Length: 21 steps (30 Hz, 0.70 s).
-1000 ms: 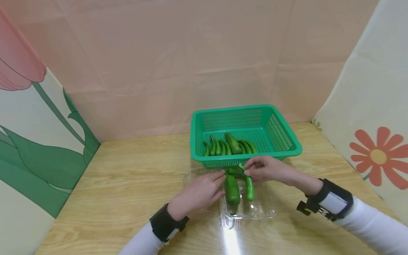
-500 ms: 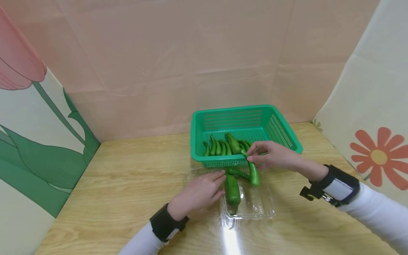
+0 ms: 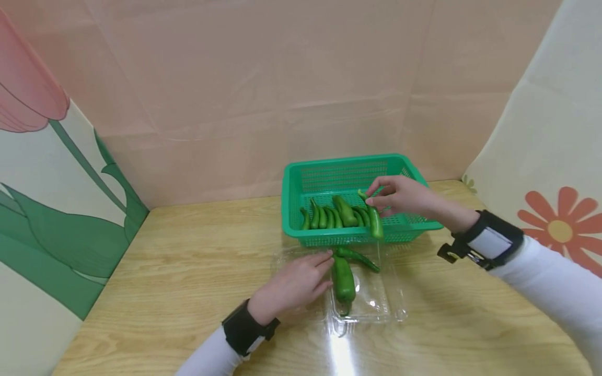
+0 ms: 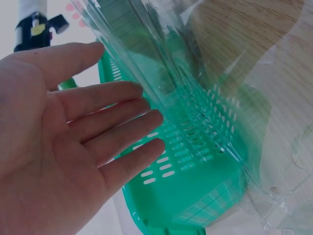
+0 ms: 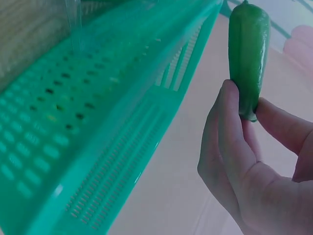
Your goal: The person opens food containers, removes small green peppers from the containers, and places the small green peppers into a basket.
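My right hand [image 3: 400, 197] pinches a green chili pepper [image 3: 375, 222] by one end, above the front right part of a green basket [image 3: 291, 183]. In the right wrist view this pepper [image 5: 248, 54] stands up between thumb and fingers. Inside the basket several green peppers [image 3: 345, 211] lie in a row. A clear plastic clamshell box [image 3: 371, 305] sits open in front of the basket, with a thick green pepper [image 3: 344, 282] and a slim curved one [image 3: 359, 258] in it. My left hand [image 3: 298, 282], fingers straight, is at the box's left side; the left wrist view shows its palm [image 4: 68, 142] bare.
The wooden table [image 3: 188, 271] ends at a pink cloth backdrop [image 3: 235, 104]. Printed cloth panels stand on either side, one with a red flower [image 3: 558, 231], the other with a tulip [image 3: 28, 83].
My right hand has lifted the chili pepper from over the plastic box, away from me, to above the basket. The left hand has stayed where it was.
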Tool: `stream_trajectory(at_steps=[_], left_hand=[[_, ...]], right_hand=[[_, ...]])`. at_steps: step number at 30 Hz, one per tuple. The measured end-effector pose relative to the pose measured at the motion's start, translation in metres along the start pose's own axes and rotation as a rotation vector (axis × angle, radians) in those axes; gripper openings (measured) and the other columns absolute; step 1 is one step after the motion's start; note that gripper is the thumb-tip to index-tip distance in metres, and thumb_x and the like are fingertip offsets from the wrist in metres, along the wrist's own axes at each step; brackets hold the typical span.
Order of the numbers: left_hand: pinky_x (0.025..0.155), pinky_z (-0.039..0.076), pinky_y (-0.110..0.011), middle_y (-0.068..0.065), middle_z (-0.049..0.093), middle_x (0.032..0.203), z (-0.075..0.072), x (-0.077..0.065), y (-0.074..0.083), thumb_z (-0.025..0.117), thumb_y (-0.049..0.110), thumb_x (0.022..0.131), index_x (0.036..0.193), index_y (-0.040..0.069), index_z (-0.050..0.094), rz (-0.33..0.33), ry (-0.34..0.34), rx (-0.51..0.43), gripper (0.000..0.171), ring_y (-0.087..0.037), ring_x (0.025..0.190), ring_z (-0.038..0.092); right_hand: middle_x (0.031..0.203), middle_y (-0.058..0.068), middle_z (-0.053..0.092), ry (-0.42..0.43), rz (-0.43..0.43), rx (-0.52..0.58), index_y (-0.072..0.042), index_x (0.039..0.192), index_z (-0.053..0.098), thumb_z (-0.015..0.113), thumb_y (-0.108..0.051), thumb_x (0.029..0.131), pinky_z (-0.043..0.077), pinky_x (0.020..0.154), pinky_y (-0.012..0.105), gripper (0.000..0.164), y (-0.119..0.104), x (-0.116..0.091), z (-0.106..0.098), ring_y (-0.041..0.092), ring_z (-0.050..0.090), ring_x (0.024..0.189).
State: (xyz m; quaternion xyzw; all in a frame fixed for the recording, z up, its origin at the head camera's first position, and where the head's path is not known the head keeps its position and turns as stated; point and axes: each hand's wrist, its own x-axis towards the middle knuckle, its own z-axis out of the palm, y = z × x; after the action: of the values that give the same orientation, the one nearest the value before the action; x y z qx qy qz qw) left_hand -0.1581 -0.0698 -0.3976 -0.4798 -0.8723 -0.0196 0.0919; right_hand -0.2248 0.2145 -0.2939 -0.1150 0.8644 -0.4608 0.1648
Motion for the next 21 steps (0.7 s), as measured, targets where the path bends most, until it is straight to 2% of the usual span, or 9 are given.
stream_trajectory(at_steps=[7,13,21], left_hand=[[0.104,0.046,-0.028,-0.011,0.051,0.139,0.0,0.001,0.0,0.055,0.038,0.095,0.131,0.005,0.054,-0.002,-0.007,0.0,0.05,-0.02,0.124,0.054],[0.105,0.045,-0.028,-0.011,0.05,0.14,0.0,0.0,0.0,0.054,0.039,0.095,0.132,0.005,0.053,-0.013,-0.023,-0.004,0.05,-0.02,0.125,0.053],[0.105,0.045,-0.029,-0.011,0.051,0.139,-0.002,0.0,0.001,0.055,0.039,0.094,0.131,0.005,0.054,-0.012,-0.016,-0.004,0.05,-0.02,0.124,0.054]], right_hand=[[0.092,0.006,0.062,0.025,0.048,0.027,0.0,0.118,0.052,0.064,-0.019,0.092,0.06,0.075,0.033,0.035,-0.003,0.018,-0.016,0.015,0.061,0.079],[0.087,0.004,0.064,0.073,0.081,0.054,0.0,0.115,0.054,0.065,-0.017,0.09,0.061,0.071,0.032,0.032,-0.001,0.04,-0.026,0.014,0.063,0.074],[0.088,0.005,0.065,0.081,0.117,-0.014,0.002,0.12,0.051,0.062,-0.018,0.093,0.06,0.074,0.03,0.036,-0.002,0.064,-0.035,0.012,0.066,0.076]])
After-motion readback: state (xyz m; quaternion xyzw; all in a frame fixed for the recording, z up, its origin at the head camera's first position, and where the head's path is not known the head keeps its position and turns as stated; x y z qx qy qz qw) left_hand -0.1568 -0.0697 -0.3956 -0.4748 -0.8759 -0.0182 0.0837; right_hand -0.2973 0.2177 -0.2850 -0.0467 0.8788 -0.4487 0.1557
